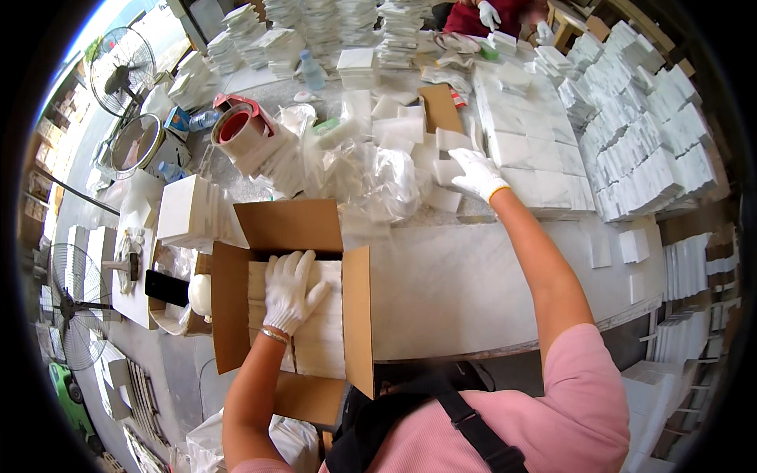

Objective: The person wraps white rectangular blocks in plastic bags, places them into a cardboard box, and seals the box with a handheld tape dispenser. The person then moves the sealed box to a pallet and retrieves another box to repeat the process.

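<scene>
An open cardboard box [359, 315] stands at the near edge of the table, its flaps folded out. Rows of white tiles [323, 347] are packed inside it. My left hand [292, 290], in a white knit glove, lies on these tiles with its fingers stretched out and the thumb apart. Farther off to the right, my right hand [477, 175], gloved too, reaches over small white foam-like sheets [446, 199]. Its fingers are extended and seem to touch one of the sheets; the undersides of the fingertips are hidden.
Clear plastic bags [393, 181] and a tape dispenser [240, 130] lie behind the box. Marble-patterned tiles [544, 146] cover the right side, beside tall tile stacks [646, 142]. A phone [167, 288] lies left of the box. Across the table is another person's gloved hand [489, 14].
</scene>
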The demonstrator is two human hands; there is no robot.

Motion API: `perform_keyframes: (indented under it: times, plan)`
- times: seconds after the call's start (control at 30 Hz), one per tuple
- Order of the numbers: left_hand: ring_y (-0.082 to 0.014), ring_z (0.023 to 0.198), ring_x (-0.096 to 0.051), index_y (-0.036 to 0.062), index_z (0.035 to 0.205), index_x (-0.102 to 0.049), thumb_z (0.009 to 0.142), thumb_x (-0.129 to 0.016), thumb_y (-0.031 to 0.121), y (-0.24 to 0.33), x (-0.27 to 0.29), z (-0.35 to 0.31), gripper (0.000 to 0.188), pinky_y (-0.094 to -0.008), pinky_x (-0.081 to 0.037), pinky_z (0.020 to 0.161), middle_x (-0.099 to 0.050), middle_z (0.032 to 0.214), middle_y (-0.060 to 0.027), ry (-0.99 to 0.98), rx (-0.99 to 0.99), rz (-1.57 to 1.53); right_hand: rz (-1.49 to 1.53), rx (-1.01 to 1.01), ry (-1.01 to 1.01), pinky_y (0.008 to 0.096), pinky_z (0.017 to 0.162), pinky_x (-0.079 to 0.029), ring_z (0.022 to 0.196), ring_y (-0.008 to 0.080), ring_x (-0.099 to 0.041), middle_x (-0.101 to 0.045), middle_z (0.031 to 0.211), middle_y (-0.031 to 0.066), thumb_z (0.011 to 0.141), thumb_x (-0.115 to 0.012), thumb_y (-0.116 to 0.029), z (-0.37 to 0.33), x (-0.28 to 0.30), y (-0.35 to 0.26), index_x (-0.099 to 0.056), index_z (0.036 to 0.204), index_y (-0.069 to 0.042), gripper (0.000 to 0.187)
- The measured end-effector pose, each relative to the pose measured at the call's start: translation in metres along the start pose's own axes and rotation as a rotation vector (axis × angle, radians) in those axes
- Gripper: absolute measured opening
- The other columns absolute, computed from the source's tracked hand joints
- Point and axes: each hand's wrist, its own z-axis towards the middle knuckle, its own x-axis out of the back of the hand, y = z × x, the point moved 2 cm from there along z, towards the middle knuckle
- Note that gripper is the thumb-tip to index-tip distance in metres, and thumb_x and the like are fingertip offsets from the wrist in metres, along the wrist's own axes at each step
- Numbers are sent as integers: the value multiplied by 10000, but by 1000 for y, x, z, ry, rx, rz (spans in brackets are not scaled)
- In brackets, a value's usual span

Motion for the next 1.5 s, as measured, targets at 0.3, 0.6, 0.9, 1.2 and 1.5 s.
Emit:
perform_keyframes:
  times: [0.3, 0.6, 0.9, 1.2, 1.5]
  plan:
    - [-394, 1207, -527, 39, 1325, -572, 810, -718, 401, -3, -2, -4, 646, -570, -334, 1112, -584, 1295, -186, 45, 21, -43, -207, 103, -189, 468, 986, -491, 1182, 297, -602, -650, 1214, 71, 723, -841, -376, 21, 5, -12, -577, 1347, -226, 694]
    - [-455, 1289, -458, 154, 1342, -605, 884, -688, 367, 3, -4, -14, 511, -561, -378, 1108, -482, 1406, -220, 120, 205, -113, 1118, 93, 75, 278, 773, -542, 897, 111, -674, -717, 994, 49, 882, -758, -161, -5, 122, -81, -684, 1107, -31, 271]
    - [-426, 1321, -443, 164, 1349, -580, 894, -678, 337, 9, -4, -31, 497, -509, -455, 1048, -461, 1412, -226, 171, 347, -212, 522, 629, -12, 406, 782, -555, 872, 281, -697, -695, 951, 114, 791, -761, -303, -16, 102, -318, -716, 1012, -131, 284]
    - [-341, 1250, -503, 120, 1245, -607, 867, -690, 304, 9, -12, -40, 428, -484, -446, 1056, -548, 1276, -117, 273, 377, -309, -41, 618, -257, 478, 851, -552, 980, 357, -687, -705, 1024, 153, 884, -662, -278, -12, 40, -375, -677, 1013, -82, 235]
    - [-343, 1251, -502, 118, 1212, -608, 862, -691, 259, 6, -20, -43, 387, -475, -468, 1023, -530, 1300, -118, 350, 353, -246, -240, 674, -294, 493, 823, -573, 980, 370, -701, -719, 1021, 196, 886, -603, -185, -15, 18, -384, -709, 1013, -73, 200]
